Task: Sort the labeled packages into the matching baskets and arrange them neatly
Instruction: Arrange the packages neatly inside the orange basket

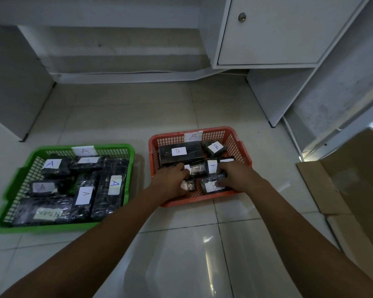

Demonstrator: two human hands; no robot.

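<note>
An orange basket [241, 147] tagged B sits on the floor at centre right, holding several black wrapped packages with white B labels, such as a large one [181, 152] at its back. A green basket [19, 181] tagged A lies to the left, filled with several black packages labelled A. Both my hands are inside the front of the orange basket. My left hand [170, 181] grips a small black package [188, 184] near the front wall. My right hand [235, 174] closes on a flat B package [211, 186] at the front right.
Flattened cardboard [340, 181] lies on the tiles to the right of the orange basket. White cabinet panels and a shelf leg [274, 117] stand behind the baskets. Glossy tiled floor stretches in front of me.
</note>
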